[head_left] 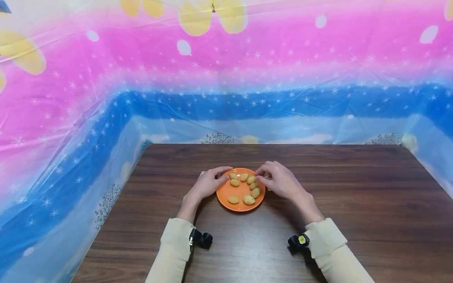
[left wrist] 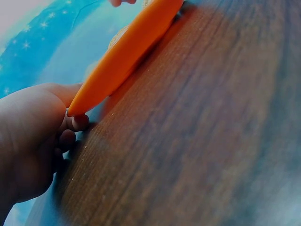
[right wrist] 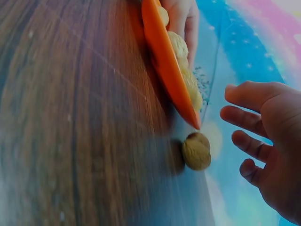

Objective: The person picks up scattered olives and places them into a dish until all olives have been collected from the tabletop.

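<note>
An orange plate [head_left: 240,192] lies on the table with several walnuts [head_left: 249,200] on it, most of them along its right side and far edge. My left hand [head_left: 205,184] holds the plate's left rim, thumb above and fingers below, as the left wrist view shows. Above the plate's right edge hovers my right hand [head_left: 283,181], its fingers spread and slightly bent with nothing between them in the right wrist view. Just off the right rim, walnut shells [right wrist: 196,153] show on the tabletop below those fingers, mostly hidden by the hand in the head view.
The dark wood-grain table [head_left: 354,196] extends to both sides of the plate. Behind it and along its sides hangs a pink and blue patterned cloth [head_left: 226,78]. Each wrist carries a small black camera [head_left: 203,239], close over the table.
</note>
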The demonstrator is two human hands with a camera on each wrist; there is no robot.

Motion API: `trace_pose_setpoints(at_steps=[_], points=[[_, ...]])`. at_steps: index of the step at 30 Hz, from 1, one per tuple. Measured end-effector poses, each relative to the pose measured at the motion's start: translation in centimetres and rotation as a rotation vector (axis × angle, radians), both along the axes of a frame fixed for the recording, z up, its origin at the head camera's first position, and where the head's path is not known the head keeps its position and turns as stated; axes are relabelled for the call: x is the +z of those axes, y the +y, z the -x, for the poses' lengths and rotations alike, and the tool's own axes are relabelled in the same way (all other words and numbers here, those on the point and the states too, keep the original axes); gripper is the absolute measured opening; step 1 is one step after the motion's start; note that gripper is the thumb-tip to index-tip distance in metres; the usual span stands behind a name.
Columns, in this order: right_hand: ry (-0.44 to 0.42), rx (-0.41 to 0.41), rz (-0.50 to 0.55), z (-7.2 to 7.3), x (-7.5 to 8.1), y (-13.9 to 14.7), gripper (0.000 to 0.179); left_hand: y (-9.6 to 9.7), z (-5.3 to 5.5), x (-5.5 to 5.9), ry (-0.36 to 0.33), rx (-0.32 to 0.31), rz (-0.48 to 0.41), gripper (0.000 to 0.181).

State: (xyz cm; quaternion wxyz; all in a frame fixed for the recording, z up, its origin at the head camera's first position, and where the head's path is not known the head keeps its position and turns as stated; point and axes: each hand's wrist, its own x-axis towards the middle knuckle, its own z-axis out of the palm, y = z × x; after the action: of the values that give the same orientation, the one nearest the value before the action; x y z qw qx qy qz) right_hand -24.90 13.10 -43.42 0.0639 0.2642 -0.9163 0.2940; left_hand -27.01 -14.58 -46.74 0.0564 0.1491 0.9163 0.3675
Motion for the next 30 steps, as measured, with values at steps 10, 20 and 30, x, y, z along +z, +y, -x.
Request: trace_pose_setpoints(at_steps=[10,20,30], points=[[-0.058,-0.06,0.019,-0.4,-0.9,2.3,0.015,0.2,0.0,0.0,-0.007,0.003,0.003,0.038],[-0.112,-0.045,0.02,-0.1,-1.2,3.4,0.013,0.1,-0.2,-0.1,-0.004,0.01,-0.013,0.038],[-0.206,-0.032,0.043,-0.2,-1.5,4.5,0.016,0.0,0.0,-0.2,-0.005,0.004,-0.009,0.039]])
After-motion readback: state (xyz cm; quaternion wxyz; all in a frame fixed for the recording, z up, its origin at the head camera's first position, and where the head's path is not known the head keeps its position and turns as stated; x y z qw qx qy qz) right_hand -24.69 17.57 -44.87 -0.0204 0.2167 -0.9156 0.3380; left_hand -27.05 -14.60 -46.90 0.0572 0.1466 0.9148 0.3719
